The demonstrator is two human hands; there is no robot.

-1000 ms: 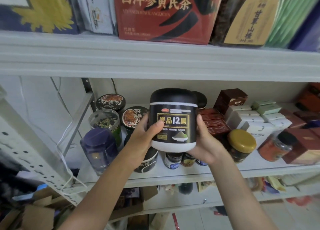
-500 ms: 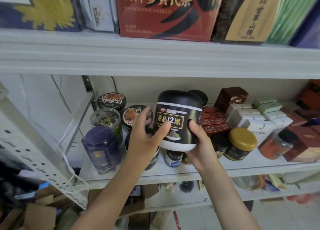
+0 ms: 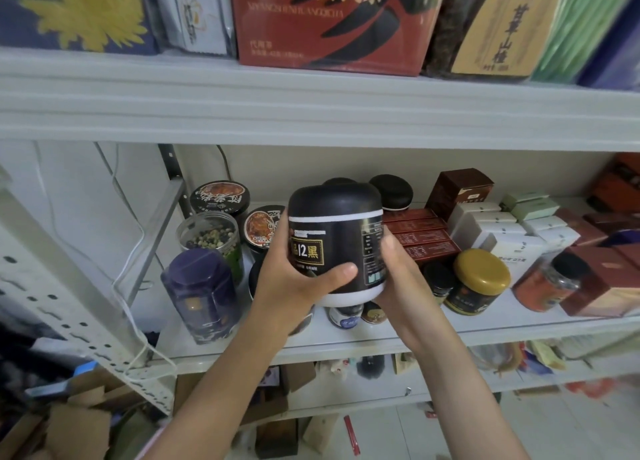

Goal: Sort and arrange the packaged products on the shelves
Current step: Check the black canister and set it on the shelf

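A black jar (image 3: pixel 341 231) with a gold label, a domed black lid and a white base is held upright in front of the middle shelf (image 3: pixel 346 345). My left hand (image 3: pixel 294 279) grips its left side, thumb across the front. My right hand (image 3: pixel 398 272) grips its right side and bottom. Small dark jars (image 3: pixel 346 317) stand on the shelf just below it, partly hidden.
Left on the shelf stand a purple jar (image 3: pixel 201 296), a clear jar of dried bits (image 3: pixel 211 234) and round dark tubs (image 3: pixel 220 196). Right of the hands are a gold-lidded jar (image 3: pixel 478 279), red boxes (image 3: pixel 422 234), white boxes (image 3: pixel 502 231) and an orange jar (image 3: pixel 550 283). Large boxes fill the upper shelf (image 3: pixel 311 106).
The jar has been turned to the left, so its gold label now faces left and the side print shows. My left thumb has slid lower across the front.
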